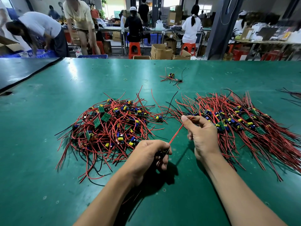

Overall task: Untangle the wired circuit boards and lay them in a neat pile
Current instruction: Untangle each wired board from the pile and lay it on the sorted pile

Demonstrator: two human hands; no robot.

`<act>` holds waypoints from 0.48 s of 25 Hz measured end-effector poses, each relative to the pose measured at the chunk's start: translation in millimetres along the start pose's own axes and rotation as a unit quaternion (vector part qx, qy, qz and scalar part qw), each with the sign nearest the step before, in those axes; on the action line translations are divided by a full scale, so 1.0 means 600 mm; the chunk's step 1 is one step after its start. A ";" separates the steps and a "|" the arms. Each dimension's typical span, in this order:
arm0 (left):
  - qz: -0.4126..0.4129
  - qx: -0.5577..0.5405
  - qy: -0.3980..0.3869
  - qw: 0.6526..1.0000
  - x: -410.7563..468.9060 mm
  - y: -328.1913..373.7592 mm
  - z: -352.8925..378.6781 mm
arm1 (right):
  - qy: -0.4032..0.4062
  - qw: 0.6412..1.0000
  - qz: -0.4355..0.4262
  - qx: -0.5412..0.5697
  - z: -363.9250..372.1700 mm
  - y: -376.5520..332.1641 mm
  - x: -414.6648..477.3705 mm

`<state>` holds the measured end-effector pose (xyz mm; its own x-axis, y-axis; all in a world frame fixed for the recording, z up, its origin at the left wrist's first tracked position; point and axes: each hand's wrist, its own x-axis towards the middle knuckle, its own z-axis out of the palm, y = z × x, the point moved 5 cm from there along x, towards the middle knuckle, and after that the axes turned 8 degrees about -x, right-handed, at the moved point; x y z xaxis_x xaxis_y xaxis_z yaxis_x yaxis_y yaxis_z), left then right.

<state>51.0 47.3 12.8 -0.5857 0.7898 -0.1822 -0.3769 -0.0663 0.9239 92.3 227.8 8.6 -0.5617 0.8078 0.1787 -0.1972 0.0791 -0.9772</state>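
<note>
The left hand [149, 154] is curled round a small board [162, 152]. Its fingers are closed on it just above the worktop [65, 82], near the front edge and about midway along. A red wire [176, 132] runs taut from that board up and to the right, to the right hand [202, 132]. There the thumb and forefinger pinch it close to its free end, and the other fingers are bent loosely behind.

To the left of the hands lies the tangled heap [110, 128]. Its boards face every way, and red and black wires loop over one another and trail toward the front edge. To the right lies the laid-out pile [236, 124], where the boards sit in a rough band and the wires fan the same way, toward the front right corner.

A single loose board [158, 118] rests between the heap and the pile, its wires touching both. Toward the far edge sits a small knot of boards [171, 77], well apart from the rest, with a rubber band [125, 79] to its left. A few dark wires [291, 95] show at the right edge.

The two masses look about equal in spread, so the job seems roughly half done. The board in hand appears free of the heap, with its lead being drawn straight, and it has not yet been set on the pile. The whole heap, the loose board and the far knot are left to sort.
</note>
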 end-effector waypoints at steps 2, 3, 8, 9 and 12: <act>0.000 0.003 -0.003 1.000 0.001 -0.001 0.000 | 0.040 0.994 -0.050 -0.083 -0.012 -0.005 0.005; -0.001 0.002 -0.003 1.000 0.001 -0.001 -0.001 | 0.054 0.988 -0.074 -0.121 -0.015 -0.009 0.005; -0.002 -0.003 0.001 1.000 0.003 -0.001 -0.005 | 0.069 0.976 -0.117 -0.171 -0.024 -0.017 0.004; -0.003 -0.004 0.001 1.000 0.003 -0.001 -0.006 | 0.069 0.975 -0.122 -0.173 -0.024 -0.018 0.004; -0.009 -0.035 0.009 0.999 0.004 -0.001 -0.009 | 0.055 0.979 -0.100 -0.168 -0.023 -0.015 0.006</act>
<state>45.9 45.7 10.1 -0.5906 0.7805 -0.2049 -0.4364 -0.0953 0.8947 103.2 237.9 16.2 -0.4446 0.8135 0.3750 -0.0078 0.4151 -0.9098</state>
